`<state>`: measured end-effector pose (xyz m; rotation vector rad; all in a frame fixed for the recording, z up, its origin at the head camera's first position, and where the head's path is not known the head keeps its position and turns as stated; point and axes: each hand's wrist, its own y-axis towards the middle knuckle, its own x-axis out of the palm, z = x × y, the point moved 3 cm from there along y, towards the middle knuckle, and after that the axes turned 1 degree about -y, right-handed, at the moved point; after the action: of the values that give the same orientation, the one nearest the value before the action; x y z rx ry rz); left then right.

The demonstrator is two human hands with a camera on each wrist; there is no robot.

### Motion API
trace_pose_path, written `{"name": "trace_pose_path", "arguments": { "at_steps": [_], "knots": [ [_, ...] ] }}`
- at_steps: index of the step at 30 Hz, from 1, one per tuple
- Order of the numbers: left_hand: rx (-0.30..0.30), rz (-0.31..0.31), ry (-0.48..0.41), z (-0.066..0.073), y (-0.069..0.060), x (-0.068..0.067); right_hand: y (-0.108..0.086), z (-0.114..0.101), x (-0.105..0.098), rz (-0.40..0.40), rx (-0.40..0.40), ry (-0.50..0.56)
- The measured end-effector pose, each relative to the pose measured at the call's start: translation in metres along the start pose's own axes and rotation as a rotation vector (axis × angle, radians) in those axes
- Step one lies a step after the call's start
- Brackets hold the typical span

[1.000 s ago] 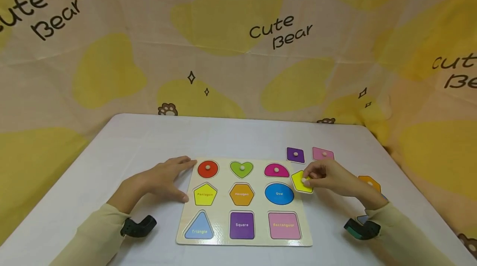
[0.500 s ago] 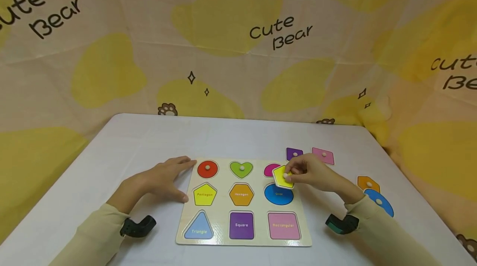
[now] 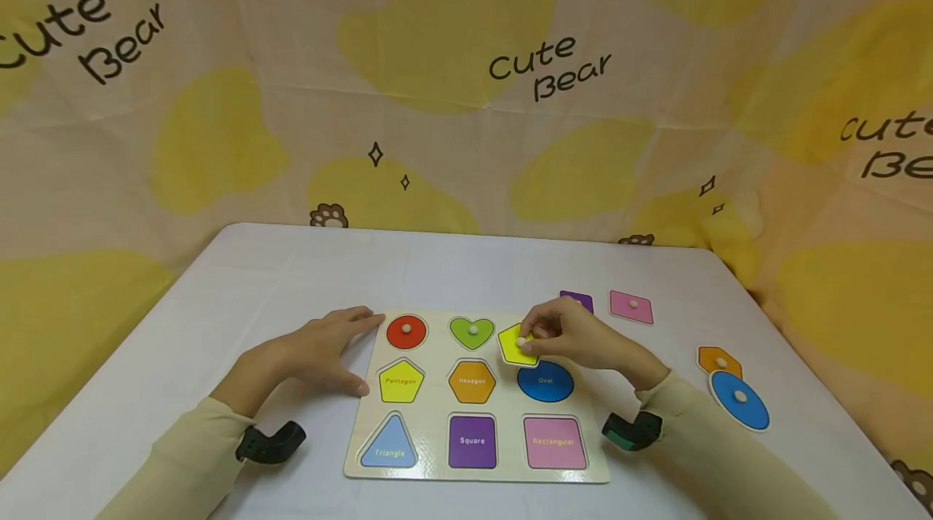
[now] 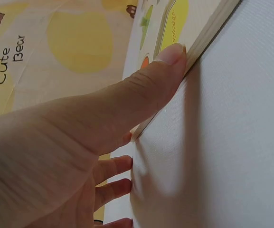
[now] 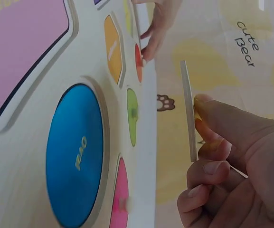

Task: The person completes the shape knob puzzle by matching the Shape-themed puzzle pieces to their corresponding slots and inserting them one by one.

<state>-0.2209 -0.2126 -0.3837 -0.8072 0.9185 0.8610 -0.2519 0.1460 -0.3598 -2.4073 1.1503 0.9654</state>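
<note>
My right hand (image 3: 583, 335) pinches the small round knob of a yellow pentagon puzzle piece (image 3: 513, 350). The piece hovers over the wooden shape puzzle board (image 3: 436, 415), between the green heart piece (image 3: 472, 332) and the hidden half-circle spot. Seen from the right wrist, the pentagon piece (image 5: 189, 114) stands edge-on, apart from the board. My left hand (image 3: 315, 354) rests at the board's left side, thumb on the edge and fingers stretched to the upper corner. A yellow recess marked Pentagon (image 3: 401, 381) lies close to that thumb. The red circle piece (image 3: 406, 331) sits in its recess.
Right of the board lie a pink rectangle piece (image 3: 631, 307), an orange hexagon piece (image 3: 720, 361) and a blue oval piece (image 3: 739, 399) overlapping it. A purple square piece (image 3: 581, 300) is partly behind my right hand. A patterned cloth (image 3: 452, 99) hangs behind the white table (image 3: 291, 261).
My right hand has carried the yellow pentagon piece leftward, from the board's right edge to above its upper middle. My left hand has stayed in place.
</note>
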Motion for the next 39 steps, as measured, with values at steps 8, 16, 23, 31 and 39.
{"name": "trace_pose_path", "arguments": {
  "at_steps": [8, 16, 23, 31, 39],
  "knots": [
    [-0.002, -0.001, -0.007, 0.001, -0.001, -0.001, 0.015, -0.014, 0.012, -0.043, -0.031, 0.048],
    [-0.016, 0.001, -0.004, 0.0, 0.0, 0.001, 0.028, -0.024, 0.027, -0.072, -0.092, 0.105],
    [-0.009, 0.006, -0.001, 0.001, 0.0, 0.001, 0.037, -0.033, 0.035, -0.088, -0.114, 0.114],
    [-0.041, -0.004, -0.005, 0.001, 0.0, 0.004, 0.046, -0.041, 0.049, -0.11, -0.118, 0.137],
    [-0.03, -0.01, -0.014, 0.001, 0.0, 0.001, 0.06, -0.055, 0.066, -0.136, -0.079, 0.157]
  ]
}}
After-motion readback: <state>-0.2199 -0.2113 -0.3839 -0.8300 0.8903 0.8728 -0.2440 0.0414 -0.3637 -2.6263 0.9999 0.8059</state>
